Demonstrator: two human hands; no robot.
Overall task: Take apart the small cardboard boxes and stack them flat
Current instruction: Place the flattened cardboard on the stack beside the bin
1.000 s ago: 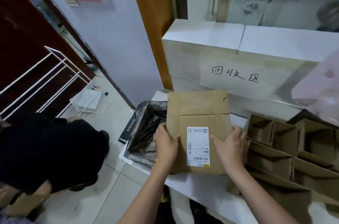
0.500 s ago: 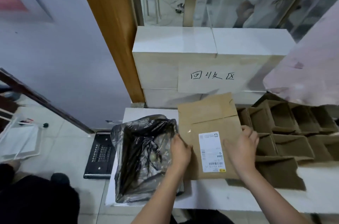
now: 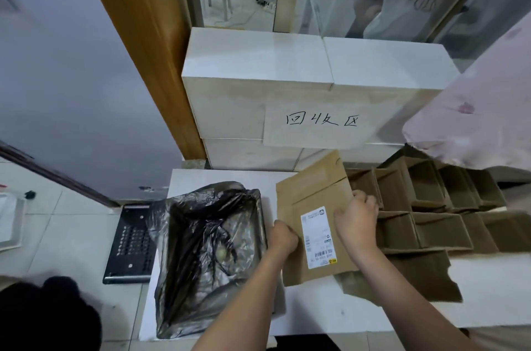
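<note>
Now swung off square and tilted right on the white surface (image 3: 330, 313), flattened box (image 3: 313, 207) gripped at both side edges by left hand (image 3: 283, 235) and right hand (image 3: 357, 218), seemingly bound for the cardboard pile (image 3: 431, 207) alongside.

Recycling corner: handwritten sign (image 3: 321, 120), flattened cartons (image 3: 431, 224).

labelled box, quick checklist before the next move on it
1. Left hand grips the labelled box at its left edge: ok.
2. Right hand grips its right side: ok.
3. Box pressed fully flat: cannot tell.
4. Top flap free: ok, it sticks up unfolded.
5. Black bag apart from the box: ok, it lies left of it.
6. Open boxes right of it taken apart: not ok.
</note>
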